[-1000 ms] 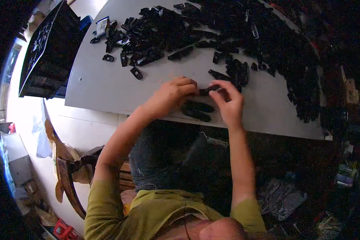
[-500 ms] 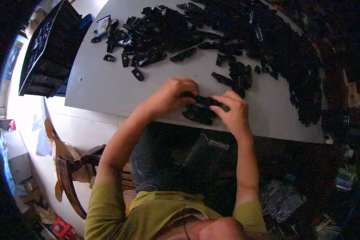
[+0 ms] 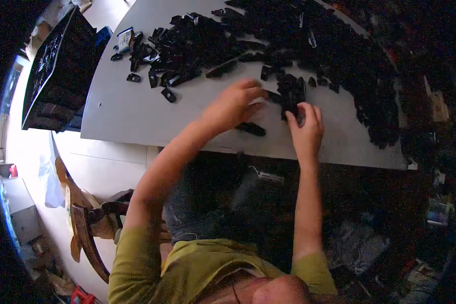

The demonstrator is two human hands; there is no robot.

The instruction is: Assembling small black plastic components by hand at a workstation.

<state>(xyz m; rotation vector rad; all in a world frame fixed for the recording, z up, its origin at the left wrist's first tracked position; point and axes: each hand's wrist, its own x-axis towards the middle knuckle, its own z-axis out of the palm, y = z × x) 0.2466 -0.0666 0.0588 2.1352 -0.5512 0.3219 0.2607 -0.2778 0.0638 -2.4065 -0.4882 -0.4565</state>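
My left hand [image 3: 239, 104] is over the table, its fingers slightly curled and apart from the thumb, a little blurred. Nothing shows between them. Just beyond its fingertips lies a slim black plastic part [image 3: 273, 97]. My right hand [image 3: 307, 125] grips a black plastic part [image 3: 301, 120] between thumb and fingers, at the near end of a small cluster of black parts [image 3: 290, 90]. Much of the gripped part is hidden by the fingers. Another black piece [image 3: 252, 129] lies near the table's front edge, below my left hand.
A large heap of black plastic parts [image 3: 202, 45] covers the far side of the light table [image 3: 121, 111] and runs down its right. A small white-and-blue packet [image 3: 125, 39] lies at the far left. Beyond the left edge stands a black crate [image 3: 61, 76]; a wooden chair [image 3: 88, 238] is below.
My hands have moved apart. The right went up with a black part to the small cluster; the left let go of it and shifted slightly right and away. The view shifted a little.
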